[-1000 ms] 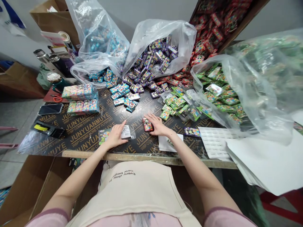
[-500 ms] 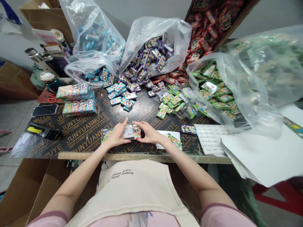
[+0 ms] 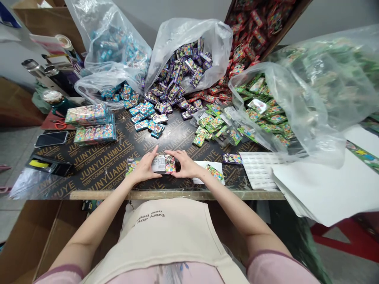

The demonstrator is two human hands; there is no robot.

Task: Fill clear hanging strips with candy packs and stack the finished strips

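Both hands grip a short row of small, brightly printed boxes [image 3: 170, 165] lying on the dark plywood tabletop [image 3: 97, 167]. A grey-white label with a barcode [image 3: 159, 164] shows on top of the row, between the hands. My left hand [image 3: 144, 169] is closed around the left part, thumb on the near side and fingers on the far side; a green-printed end sticks out beyond it. At the right end, my right hand [image 3: 186, 165] pinches the pink-and-black box between thumb and fingers. By my right wrist, a green packet [image 3: 215, 172] lies on white paper [image 3: 197, 179].
Loose blue boxes [image 3: 143, 112], purple boxes [image 3: 164, 106] and green packets [image 3: 211, 122] lie behind the hands, before open plastic bags [image 3: 219, 35]. Wrapped stacks [image 3: 94, 134], a phone [image 3: 51, 139] and a tape dispenser [image 3: 49, 165] sit left. Label sheets [image 3: 260, 169] lie right.
The view has shifted slightly, so the scene sits a little further left. Both hands keep their hold on the row of boxes, with almost no movement.
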